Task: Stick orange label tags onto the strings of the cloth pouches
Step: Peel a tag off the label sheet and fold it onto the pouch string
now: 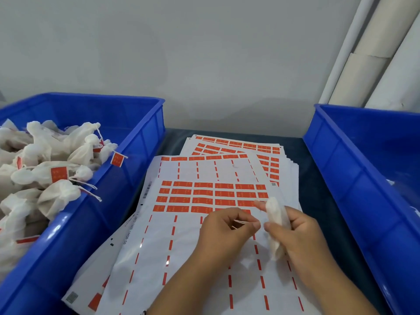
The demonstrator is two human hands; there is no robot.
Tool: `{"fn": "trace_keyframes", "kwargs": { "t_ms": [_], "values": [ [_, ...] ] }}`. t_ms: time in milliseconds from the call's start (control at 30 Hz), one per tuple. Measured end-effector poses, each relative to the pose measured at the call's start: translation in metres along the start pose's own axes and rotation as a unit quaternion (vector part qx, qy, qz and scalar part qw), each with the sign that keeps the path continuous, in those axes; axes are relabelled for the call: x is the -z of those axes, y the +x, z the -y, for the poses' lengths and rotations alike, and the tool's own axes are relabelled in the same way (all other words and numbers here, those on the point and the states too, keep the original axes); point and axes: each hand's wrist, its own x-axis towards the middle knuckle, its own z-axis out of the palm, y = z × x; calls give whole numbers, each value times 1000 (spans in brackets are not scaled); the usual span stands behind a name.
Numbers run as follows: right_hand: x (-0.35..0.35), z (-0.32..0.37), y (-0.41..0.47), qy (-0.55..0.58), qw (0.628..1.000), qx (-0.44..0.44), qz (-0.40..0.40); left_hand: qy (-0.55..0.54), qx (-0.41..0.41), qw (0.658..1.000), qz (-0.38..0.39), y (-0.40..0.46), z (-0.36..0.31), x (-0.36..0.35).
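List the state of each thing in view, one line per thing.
Left hand: pinches the string.
Right hand: grips the cloth pouch.
Cloth pouch: held above the top label sheet, no tag visible on it.
Top label sheet: partly peeled, four rows of orange labels left.
Left blue bin: holds a heap of tagged pouches.
Right blue bin: contents mostly out of view.

White cloth pouch in the right hand, white sheets with rows of orange rectangular labels under both hands, blue plastic bins either side, dark blue tabletop
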Motion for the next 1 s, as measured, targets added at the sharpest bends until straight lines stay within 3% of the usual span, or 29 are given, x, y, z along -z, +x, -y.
{"fn": "trace_keyframes", "kwargs": {
  "t_ms": [200, 333, 500, 600, 767, 1000],
  "values": [
    [-2, -10, 2, -134, 987, 86, 23, 62, -57, 996, 42, -1, 1, -1],
    [-3, -11, 3, -172, 981, 67, 58, 113, -90, 989, 18, -1, 2, -3],
    [1, -13, 3, -176, 975, 65, 122, 97, -133, 986, 33, -1, 4, -4],
    [1, -12, 1, -141, 976, 58, 155, 62, -105, 992, 17, 0, 6, -3],
    [-1, -13, 1, -132, 981, 105, 98, 19, -26, 999, -9, 3, 7, -3],
    [-5, -10, -3, -85, 987, 124, 61, -48, 15, 998, -30, 4, 2, -1]
  ]
}}
